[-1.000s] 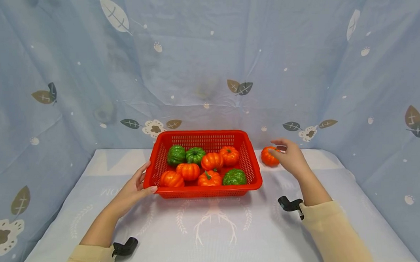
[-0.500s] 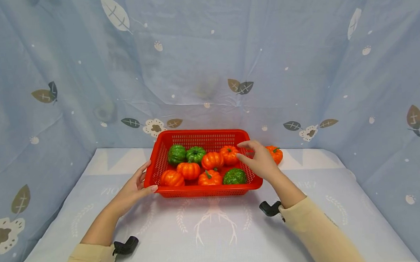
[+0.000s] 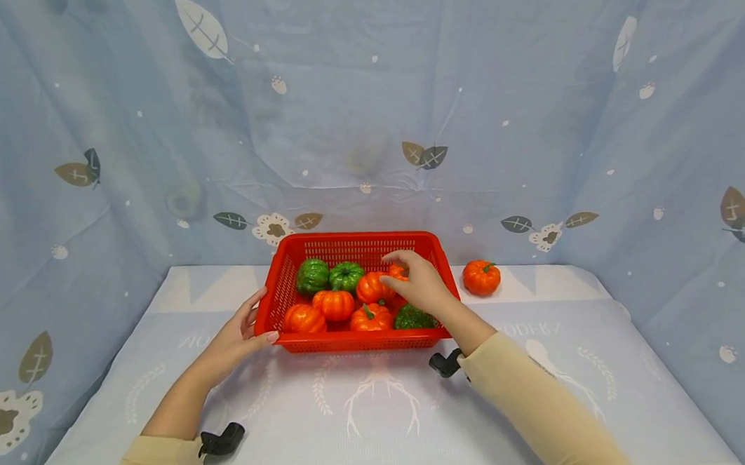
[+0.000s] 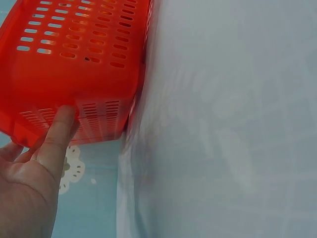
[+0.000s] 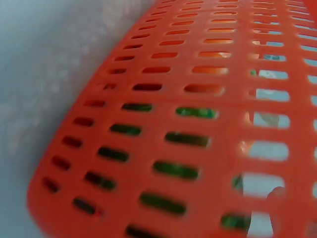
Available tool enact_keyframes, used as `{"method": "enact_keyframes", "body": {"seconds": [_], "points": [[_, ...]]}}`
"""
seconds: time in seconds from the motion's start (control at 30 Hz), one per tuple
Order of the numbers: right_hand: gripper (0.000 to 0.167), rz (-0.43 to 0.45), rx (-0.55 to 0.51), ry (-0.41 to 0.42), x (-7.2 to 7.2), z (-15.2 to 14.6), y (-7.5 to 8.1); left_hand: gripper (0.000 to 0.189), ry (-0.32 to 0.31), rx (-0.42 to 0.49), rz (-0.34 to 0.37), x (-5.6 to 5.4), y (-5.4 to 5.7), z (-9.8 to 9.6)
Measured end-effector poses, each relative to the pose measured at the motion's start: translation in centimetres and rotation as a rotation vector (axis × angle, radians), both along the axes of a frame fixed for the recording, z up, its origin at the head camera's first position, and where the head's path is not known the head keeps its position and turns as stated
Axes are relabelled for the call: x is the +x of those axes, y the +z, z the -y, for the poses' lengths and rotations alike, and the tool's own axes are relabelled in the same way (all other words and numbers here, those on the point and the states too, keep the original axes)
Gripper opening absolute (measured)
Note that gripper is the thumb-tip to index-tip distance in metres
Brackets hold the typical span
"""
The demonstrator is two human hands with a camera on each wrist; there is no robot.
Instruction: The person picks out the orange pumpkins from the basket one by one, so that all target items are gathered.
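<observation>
A red plastic basket (image 3: 365, 341) holds several small pumpkins, orange and green. My left hand (image 3: 229, 345) holds its left front corner, thumb at the front rim and fingers along the left side. In the left wrist view a finger (image 4: 58, 131) lies on the perforated wall. My right hand (image 3: 421, 282) reaches over the basket's right side, thumb and forefinger apart, right at an orange pumpkin (image 3: 397, 270) it partly covers. A green pumpkin (image 3: 413, 317) sits just below that hand. The right wrist view shows mostly the basket's perforated wall (image 5: 163, 104).
Another orange pumpkin (image 3: 482, 278) rests on the white-and-grey tablecloth (image 3: 383, 428), to the right of the basket. A blue patterned curtain (image 3: 341, 122) hangs behind the table and along both sides.
My right hand has moved left from beside the orange pumpkin on the table, past the basket's right rim, to over the pumpkins inside. The left hand and the basket stay put.
</observation>
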State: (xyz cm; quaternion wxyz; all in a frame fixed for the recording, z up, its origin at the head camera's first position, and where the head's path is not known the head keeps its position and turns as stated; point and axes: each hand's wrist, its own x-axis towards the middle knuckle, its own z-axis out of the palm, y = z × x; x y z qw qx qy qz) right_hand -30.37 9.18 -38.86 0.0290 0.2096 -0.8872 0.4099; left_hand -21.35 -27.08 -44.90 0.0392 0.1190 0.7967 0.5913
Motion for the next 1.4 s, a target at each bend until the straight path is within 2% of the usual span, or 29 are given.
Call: {"method": "enact_keyframes", "body": {"seconds": [0.23,0.37,0.5,0.9,1.4], "points": [[0.048,0.084,0.033,0.015,-1.2,1.3,-0.1,0.09,0.007,-0.009,-0.004,0.0,0.1,-0.1],[0.052,0.142,0.07,0.015,-1.8,1.7,-0.5,0.09,0.002,-0.004,-0.001,0.1,0.1,0.0],[0.051,0.159,0.096,0.025,-2.3,1.9,-1.1,0.091,-0.002,0.009,0.001,0.1,0.0,0.0],[0.051,0.127,0.168,0.06,-2.6,1.9,-2.1,0.092,-0.002,0.001,0.016,0.2,0.2,-0.1],[0.046,0.069,0.233,0.02,-2.8,2.0,-2.2,0.092,-0.008,0.014,0.014,0.0,-0.1,0.0]]}}
